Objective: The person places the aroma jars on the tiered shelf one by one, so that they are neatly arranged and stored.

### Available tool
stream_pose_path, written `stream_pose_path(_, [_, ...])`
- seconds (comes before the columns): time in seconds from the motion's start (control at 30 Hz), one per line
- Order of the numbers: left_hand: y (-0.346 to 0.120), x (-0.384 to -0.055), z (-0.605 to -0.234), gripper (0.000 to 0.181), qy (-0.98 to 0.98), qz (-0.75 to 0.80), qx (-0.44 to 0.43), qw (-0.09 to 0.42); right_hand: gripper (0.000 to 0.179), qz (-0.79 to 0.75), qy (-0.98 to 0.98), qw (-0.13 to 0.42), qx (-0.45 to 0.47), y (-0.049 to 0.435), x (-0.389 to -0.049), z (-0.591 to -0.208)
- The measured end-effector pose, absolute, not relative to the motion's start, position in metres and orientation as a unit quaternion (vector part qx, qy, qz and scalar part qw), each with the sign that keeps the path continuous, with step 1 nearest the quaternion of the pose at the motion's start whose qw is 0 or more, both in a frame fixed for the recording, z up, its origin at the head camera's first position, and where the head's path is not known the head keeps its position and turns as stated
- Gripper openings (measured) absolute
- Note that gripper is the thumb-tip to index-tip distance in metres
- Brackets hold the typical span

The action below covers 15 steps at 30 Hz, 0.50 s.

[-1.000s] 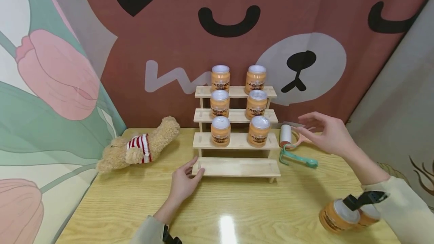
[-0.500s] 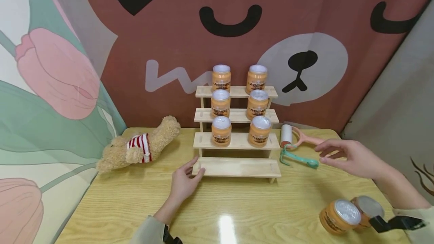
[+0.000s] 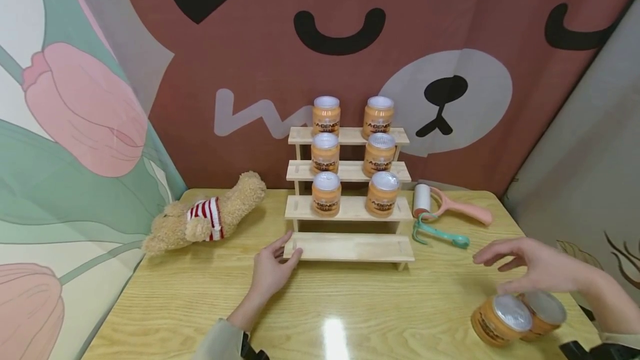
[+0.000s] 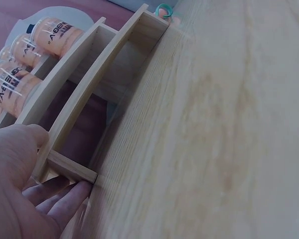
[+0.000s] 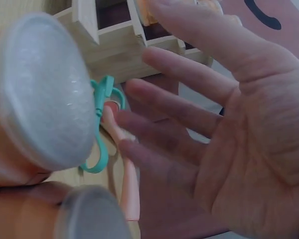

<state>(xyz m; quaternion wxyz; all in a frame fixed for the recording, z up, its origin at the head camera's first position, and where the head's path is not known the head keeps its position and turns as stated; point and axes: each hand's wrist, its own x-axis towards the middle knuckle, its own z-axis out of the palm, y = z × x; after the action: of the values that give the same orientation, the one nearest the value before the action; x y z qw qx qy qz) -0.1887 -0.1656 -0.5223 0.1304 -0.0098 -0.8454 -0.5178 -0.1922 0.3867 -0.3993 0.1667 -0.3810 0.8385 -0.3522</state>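
A stepped wooden display shelf [image 3: 348, 247] stands mid-table, with pairs of orange jars [image 3: 326, 194] on its upper three tiers. My left hand [image 3: 272, 268] grips the left end of the lowest tier; in the left wrist view, the thumb lies along the board and the fingers [image 4: 72, 201] reach round the end support. Two more orange jars with pale lids, a front jar [image 3: 500, 321] and a rear jar [image 3: 546, 315], stand close together at the front right. My right hand [image 3: 542, 265] hovers just above and behind them, fingers spread and holding nothing; the right wrist view shows its palm.
A white-and-pink lint roller [image 3: 465, 211] and a teal hook-like item [image 3: 442, 233] lie right of the shelf. A plush toy in a striped shirt [image 3: 207, 218] lies on the left. A printed curtain [image 3: 240, 160] hangs behind the wooden table [image 3: 400, 304].
My right hand has moved from beside the lint roller toward the front right, to above the two jars. My left hand stays at the shelf's end.
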Motion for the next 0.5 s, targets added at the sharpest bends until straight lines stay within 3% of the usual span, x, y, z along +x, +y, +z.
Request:
stream_pose_path(0.17, [-0.166, -0.188, -0.522, 0.055, -0.843, -0.522, -0.012, 0.129, 0.053, -0.343, 0.823, 0.253, -0.376, 0.392, -0.188, -0.408])
stream_pose_path(0.5, [-0.165, -0.189, -0.525, 0.056, -0.842, -0.525, -0.010, 0.128, 0.063, -0.390, 0.773, 0.339, -0.369, 0.392, -0.180, -0.417])
